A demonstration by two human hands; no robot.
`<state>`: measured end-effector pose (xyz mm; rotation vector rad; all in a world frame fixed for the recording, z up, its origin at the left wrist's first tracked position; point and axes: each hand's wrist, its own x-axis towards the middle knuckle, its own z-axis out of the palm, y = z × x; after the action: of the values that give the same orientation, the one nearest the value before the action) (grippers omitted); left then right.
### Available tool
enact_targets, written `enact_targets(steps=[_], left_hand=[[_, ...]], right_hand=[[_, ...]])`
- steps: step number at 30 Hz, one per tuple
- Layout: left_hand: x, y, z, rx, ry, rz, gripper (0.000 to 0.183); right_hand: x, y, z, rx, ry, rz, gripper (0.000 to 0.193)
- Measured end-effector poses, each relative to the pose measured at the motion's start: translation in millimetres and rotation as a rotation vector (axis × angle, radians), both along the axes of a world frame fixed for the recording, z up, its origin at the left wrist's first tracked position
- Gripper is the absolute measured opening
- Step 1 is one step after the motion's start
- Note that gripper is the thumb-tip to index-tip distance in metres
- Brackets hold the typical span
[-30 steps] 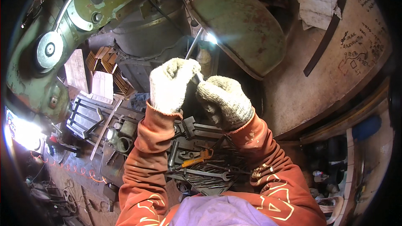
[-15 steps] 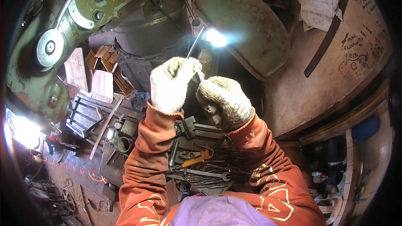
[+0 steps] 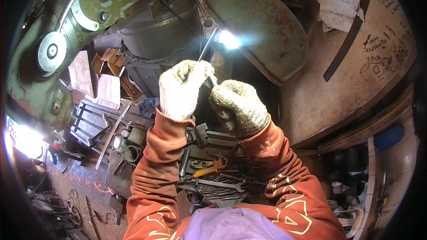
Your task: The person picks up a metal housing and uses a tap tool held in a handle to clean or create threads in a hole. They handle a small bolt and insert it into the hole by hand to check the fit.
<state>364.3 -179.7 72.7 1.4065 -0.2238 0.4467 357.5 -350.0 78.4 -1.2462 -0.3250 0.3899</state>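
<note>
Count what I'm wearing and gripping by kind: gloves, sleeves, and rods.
Knitted off-white work gloves: 2, on the left hand and the right hand
Orange long sleeves: 2
Thin shiny metal rod pinched between both hands: 1
Total: 5

Cluttered dark metal workbench [image 3: 133, 182], wrenches [image 3: 222, 184], orange-handled pliers [image 3: 209, 169], slotted steel plate [image 3: 91, 122]
</note>
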Motion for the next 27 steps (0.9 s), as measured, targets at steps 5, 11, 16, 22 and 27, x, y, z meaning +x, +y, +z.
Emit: enact_targets(steps=[5,11,16,22,27], left_hand=[[0,1,-1,-0.018,-0.018,-0.024,0.018],[0,3,-4,-0.024,-0.031,-0.034,0.018],[0,0,-2,-0.033,-0.028,-0.042,0.018],[0,1,-3,-0.050,0.006,-0.044,0.017],[1,1,-5,-0.055,-0.017,-0.052,0.017]], right_hand=[[0,1,0,-0.012,0.007,-0.008,0.021],[-3,2,6,0.004,0.028,0.002,0.020],[0,2,-1,0.017,-0.025,-0.020,0.019],[5,3,-8,-0.067,-0.168,-0.083,0.021],[6,3,-7,-0.118,-0.211,-0.096,0.022]])
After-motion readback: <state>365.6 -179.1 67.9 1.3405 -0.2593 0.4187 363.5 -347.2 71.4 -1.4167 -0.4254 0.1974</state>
